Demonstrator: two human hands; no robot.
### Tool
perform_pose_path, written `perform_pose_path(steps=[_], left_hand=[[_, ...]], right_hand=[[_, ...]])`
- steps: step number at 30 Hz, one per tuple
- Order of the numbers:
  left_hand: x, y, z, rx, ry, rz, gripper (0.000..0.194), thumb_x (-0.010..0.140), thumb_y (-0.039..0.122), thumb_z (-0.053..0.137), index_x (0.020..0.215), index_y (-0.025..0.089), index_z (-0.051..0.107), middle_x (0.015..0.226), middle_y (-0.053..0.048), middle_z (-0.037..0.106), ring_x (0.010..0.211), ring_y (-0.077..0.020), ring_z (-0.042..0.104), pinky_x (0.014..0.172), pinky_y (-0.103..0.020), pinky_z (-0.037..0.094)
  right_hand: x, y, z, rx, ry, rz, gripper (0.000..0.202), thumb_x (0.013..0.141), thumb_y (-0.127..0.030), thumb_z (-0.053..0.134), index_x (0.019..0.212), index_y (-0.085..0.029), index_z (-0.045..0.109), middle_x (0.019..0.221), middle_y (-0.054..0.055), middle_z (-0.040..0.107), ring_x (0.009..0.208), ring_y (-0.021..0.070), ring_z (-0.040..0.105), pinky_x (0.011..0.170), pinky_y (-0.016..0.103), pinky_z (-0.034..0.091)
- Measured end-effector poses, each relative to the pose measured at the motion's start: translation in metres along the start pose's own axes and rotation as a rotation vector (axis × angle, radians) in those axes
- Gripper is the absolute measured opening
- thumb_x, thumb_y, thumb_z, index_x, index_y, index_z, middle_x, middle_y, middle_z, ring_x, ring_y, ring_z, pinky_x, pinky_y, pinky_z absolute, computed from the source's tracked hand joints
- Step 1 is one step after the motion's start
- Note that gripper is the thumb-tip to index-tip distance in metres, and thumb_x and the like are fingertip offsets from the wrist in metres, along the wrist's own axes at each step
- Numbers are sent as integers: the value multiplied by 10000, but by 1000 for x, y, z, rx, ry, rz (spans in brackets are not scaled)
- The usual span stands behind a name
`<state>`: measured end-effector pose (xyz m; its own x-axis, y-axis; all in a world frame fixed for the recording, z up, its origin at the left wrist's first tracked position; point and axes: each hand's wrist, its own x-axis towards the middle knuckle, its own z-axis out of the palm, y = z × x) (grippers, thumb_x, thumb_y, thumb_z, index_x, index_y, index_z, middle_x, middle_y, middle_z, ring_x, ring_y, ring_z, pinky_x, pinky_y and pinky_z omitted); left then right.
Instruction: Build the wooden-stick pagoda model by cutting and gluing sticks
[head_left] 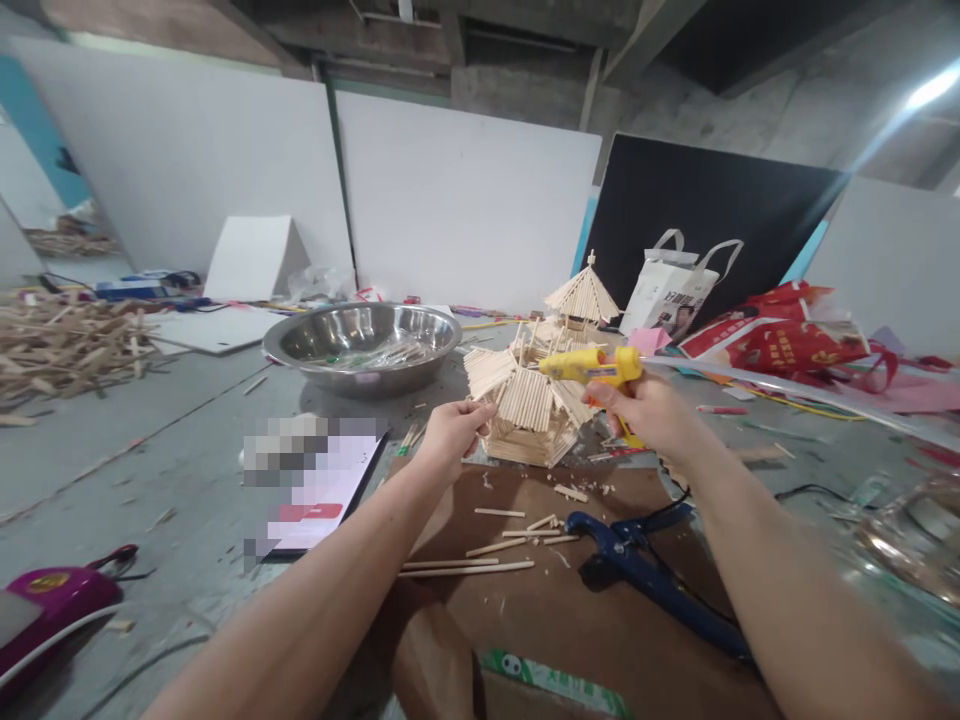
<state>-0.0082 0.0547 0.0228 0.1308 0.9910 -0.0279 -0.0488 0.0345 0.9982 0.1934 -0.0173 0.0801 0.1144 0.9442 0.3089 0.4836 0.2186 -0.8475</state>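
Note:
A small pavilion model point(528, 400) built of thin wooden sticks stands at the far edge of a brown board point(525, 620). My left hand point(459, 432) is at its left side, fingers pinched by the roof edge; what they hold, if anything, is too small to make out. My right hand point(637, 405) is closed round the handle of a yellow glue gun point(592, 366), whose nozzle points left over the model's roof. Behind, a second pointed stick roof point(583, 292) rises. Loose sticks point(517, 541) lie on the board in front of the model.
Blue cutters point(660, 580) lie right of centre on the board. A steel basin point(364, 345) and a tablet point(330, 485) are on the left, with a stick pile point(71, 345) farther out. Red bags point(780, 330) and a white bag point(667, 290) stand back right.

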Motion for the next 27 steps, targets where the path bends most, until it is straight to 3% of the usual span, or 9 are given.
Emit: perform_pose_path(steps=[5, 10, 15, 20, 25, 27], left_hand=[[-1, 2, 0, 41, 11, 7, 219, 605, 303, 620, 528, 130, 510, 392, 53, 438, 261, -18, 266, 296, -183, 136], [-1, 1, 1, 114, 37, 27, 210, 611, 315, 606, 538, 133, 529, 394, 53, 440, 267, -21, 263, 305, -184, 144], [1, -1, 1, 185, 60, 52, 215, 614, 317, 592, 515, 137, 527, 389, 45, 446, 269, -28, 277, 312, -189, 168], [2, -1, 0, 222, 69, 58, 230, 608, 328, 592, 502, 142, 509, 390, 42, 445, 268, -26, 273, 311, -188, 162], [3, -2, 0, 243, 72, 55, 227, 614, 333, 579, 509, 146, 507, 393, 44, 440, 263, -28, 274, 308, -190, 164], [4, -3, 0, 255, 72, 64, 232, 611, 340, 580, 507, 145, 510, 395, 39, 445, 269, -30, 281, 313, -190, 173]], right_hand=[[11, 8, 15, -118, -32, -85, 306, 726, -495, 456, 666, -211, 554, 389, -41, 453, 365, 104, 430, 417, 260, 324], [6, 3, 22, -224, -23, -55, 346, 728, -499, 453, 550, -214, 539, 350, -27, 429, 374, 106, 409, 438, 265, 302], [3, 2, 28, -288, 43, -59, 340, 722, -516, 444, 567, -228, 539, 390, -13, 437, 447, 133, 433, 478, 282, 306], [3, 3, 38, -283, 89, -142, 324, 712, -503, 462, 542, -236, 535, 433, 6, 445, 560, 170, 480, 540, 303, 320], [1, 2, 43, -341, 121, -89, 341, 693, -532, 465, 536, -234, 519, 488, 33, 460, 737, 245, 514, 635, 352, 337], [1, 2, 43, -250, 64, -77, 327, 701, -515, 470, 546, -231, 515, 493, 39, 452, 786, 265, 509, 661, 369, 338]])
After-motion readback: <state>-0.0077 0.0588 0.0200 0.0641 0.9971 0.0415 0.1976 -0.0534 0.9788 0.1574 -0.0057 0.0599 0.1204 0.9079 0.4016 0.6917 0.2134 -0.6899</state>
